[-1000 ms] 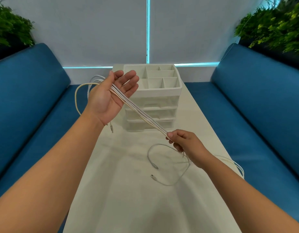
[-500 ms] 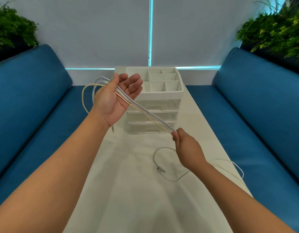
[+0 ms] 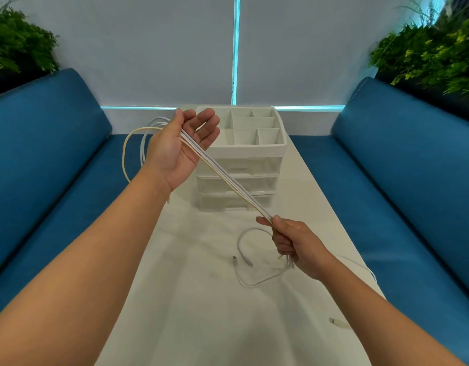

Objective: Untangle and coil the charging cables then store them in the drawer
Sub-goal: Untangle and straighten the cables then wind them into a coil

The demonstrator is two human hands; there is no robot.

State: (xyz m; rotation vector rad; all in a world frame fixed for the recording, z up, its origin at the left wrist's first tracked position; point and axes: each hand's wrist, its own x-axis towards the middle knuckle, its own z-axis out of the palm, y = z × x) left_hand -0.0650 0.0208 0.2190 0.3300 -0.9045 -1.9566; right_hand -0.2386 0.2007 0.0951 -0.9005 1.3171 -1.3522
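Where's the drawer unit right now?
The drawer unit stands at the far middle of the white table, beyond the left hand and behind the stretched cables.

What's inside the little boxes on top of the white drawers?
The tray on top of the drawers looks empty: only bare white dividers show. The left hand and the cables cover its near left corner, so that part stays unseen.
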